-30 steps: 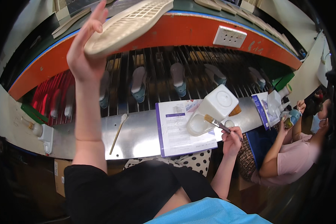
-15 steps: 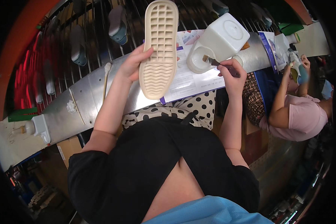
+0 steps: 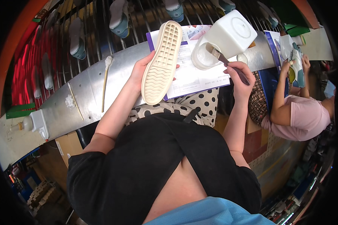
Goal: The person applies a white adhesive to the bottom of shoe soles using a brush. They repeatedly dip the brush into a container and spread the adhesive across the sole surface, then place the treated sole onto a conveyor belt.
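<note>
My left hand (image 3: 142,71) grips a cream shoe sole (image 3: 162,62) by its edges, with the grid and wavy tread facing up. In my right hand (image 3: 241,78) is a paintbrush (image 3: 224,59) with a dark handle. Its pale bristles sit at the rim of a white dispenser's cup (image 3: 202,58), which holds a whitish substance. The dispenser's square white bottle (image 3: 234,33) leans over the cup. Beneath the sole and the cup lies a printed sheet (image 3: 184,77) with a purple edge.
Two cotton-tipped sticks (image 3: 106,82) lie on the metal ledge (image 3: 90,71) at left. Beyond it, shoe parts (image 3: 119,18) rest on a rack of metal rods. A white container (image 3: 39,125) stands at far left. A co-worker (image 3: 304,112) in pink holds a shoe at right.
The sole has moved down and tilted, its top now leaning right. My right hand has shifted slightly right, and the brush has risen to the cup's rim.
</note>
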Demonstrator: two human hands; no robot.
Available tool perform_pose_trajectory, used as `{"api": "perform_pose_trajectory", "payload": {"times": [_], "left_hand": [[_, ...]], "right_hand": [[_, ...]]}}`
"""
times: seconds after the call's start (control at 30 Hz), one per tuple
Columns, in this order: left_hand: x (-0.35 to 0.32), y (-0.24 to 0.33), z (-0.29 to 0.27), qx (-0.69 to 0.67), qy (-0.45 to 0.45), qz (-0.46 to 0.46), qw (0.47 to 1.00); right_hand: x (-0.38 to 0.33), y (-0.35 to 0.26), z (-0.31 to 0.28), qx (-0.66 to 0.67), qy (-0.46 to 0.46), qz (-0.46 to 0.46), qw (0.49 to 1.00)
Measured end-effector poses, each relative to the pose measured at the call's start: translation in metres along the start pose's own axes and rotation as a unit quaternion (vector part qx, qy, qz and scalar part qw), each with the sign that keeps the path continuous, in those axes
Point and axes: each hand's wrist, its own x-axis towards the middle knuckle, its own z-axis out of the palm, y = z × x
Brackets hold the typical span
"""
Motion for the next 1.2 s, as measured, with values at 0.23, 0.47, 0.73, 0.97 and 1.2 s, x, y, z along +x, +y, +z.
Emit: {"api": "perform_pose_trajectory", "payload": {"times": [0.23, 0.47, 0.73, 0.97, 1.2], "left_hand": [[0.01, -0.014, 0.01, -0.027, -0.004, -0.029, 0.999], [0.007, -0.02, 0.018, -0.045, -0.017, -0.014, 0.999], [0.006, -0.019, 0.015, -0.071, -0.026, -0.036, 0.997], [0.001, -0.025, 0.029, -0.058, -0.081, -0.034, 0.994], [0.004, -0.014, 0.033, 0.039, 0.068, 0.003, 0.997]], "right_hand": [[-0.02, 0.048, -0.005, 0.272, 0.132, 0.085, 0.95], [-0.019, 0.054, 0.015, 0.616, 0.109, 0.288, 0.726], [-0.016, 0.003, 0.07, 0.169, -0.119, 0.066, 0.976], [0.044, -0.002, 0.08, 0.149, 0.007, -0.045, 0.988], [0.004, -0.003, 0.095, 0.078, -0.082, -0.075, 0.991]]}}
